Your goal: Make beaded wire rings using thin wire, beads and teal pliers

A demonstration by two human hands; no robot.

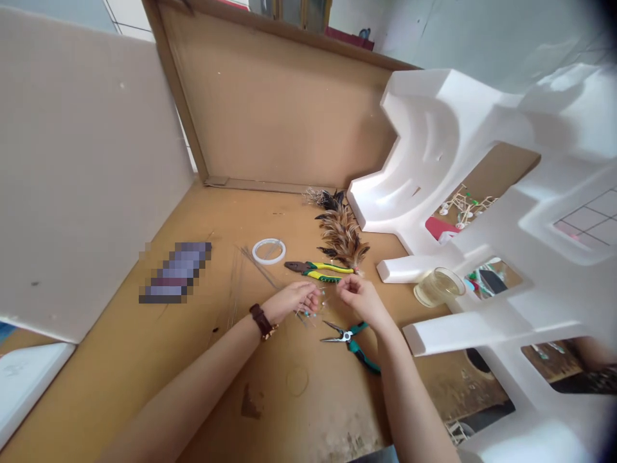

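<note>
My left hand, with a brown watch on its wrist, has its fingers curled together over small beads on the table. Facing it, my right hand is closed in a pinch, a short gap away. Whatever either hand grips is too small to make out. Just beyond them lie yellow-and-green combination pliers, jaws to the left. Nearer me, long-nose pliers with teal handles lie spread, partly behind my right forearm. Thin straight wires are scattered to the left, beside a white ring.
Brown feathers lie at the back right. A glass of pale liquid stands by white foam packing on the right. A pixelated flat object rests at left. Boards wall the back and left of the wooden table.
</note>
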